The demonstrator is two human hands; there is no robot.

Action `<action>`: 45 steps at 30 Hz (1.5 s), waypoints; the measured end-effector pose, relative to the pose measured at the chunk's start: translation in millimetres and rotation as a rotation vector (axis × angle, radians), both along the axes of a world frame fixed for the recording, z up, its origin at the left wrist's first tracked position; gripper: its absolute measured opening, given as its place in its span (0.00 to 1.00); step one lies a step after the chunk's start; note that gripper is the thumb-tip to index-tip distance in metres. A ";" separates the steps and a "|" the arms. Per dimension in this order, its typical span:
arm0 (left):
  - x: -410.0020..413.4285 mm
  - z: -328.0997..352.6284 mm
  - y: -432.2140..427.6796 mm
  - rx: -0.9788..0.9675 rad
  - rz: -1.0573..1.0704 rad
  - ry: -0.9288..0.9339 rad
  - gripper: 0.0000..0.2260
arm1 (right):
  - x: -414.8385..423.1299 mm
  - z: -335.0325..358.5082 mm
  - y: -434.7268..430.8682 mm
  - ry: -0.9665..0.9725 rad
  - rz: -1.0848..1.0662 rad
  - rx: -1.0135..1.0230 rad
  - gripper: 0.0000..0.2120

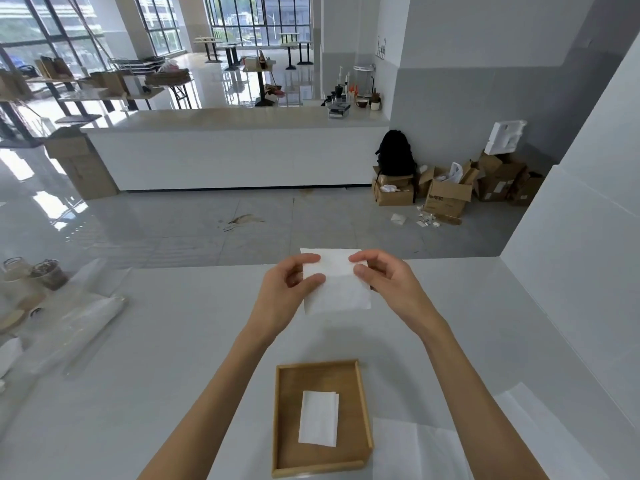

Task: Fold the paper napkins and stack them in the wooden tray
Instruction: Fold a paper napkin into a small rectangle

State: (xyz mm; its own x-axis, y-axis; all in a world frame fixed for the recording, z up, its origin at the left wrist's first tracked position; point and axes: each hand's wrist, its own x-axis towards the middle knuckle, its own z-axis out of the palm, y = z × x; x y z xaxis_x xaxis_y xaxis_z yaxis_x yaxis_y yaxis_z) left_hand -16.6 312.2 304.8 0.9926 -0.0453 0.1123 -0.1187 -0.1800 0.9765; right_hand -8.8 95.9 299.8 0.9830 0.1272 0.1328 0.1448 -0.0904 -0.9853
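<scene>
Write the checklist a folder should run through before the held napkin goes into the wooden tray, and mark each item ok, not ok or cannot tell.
1. Both hands grip the held napkin: ok. The left hand pinches its left edge, the right hand its right edge.
2. Napkin clear of the table: ok, it is held in the air.
3. Fold finished and edges aligned: cannot tell. It looks folded, but the layers do not show.
4. Wooden tray within reach: ok, it sits between the forearms.
5. Room in the tray: ok. One folded napkin lies flat in the middle.
6. More napkins to fold: ok, flat sheets lie right of the tray.
</scene>
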 end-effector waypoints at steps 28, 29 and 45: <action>5.7 10.2 -2.3 -0.365 -0.202 0.295 0.13 | 6.2 19.6 5.3 0.094 -0.103 -0.077 0.12; 5.2 9.5 -2.5 -0.375 -0.193 0.292 0.15 | 5.8 19.4 7.2 0.118 -0.101 -0.034 0.12; 4.6 7.6 3.3 -0.520 -0.156 0.288 0.12 | 5.5 15.8 14.9 -0.146 -0.067 -0.124 0.20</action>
State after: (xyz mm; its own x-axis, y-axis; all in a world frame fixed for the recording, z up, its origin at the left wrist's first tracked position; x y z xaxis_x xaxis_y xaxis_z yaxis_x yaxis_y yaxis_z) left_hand -12.0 315.5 312.4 0.9725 -0.2034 -0.1132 0.1764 0.3270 0.9284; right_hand -3.3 110.9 315.6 0.9611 0.0866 0.2621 0.2751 -0.2240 -0.9350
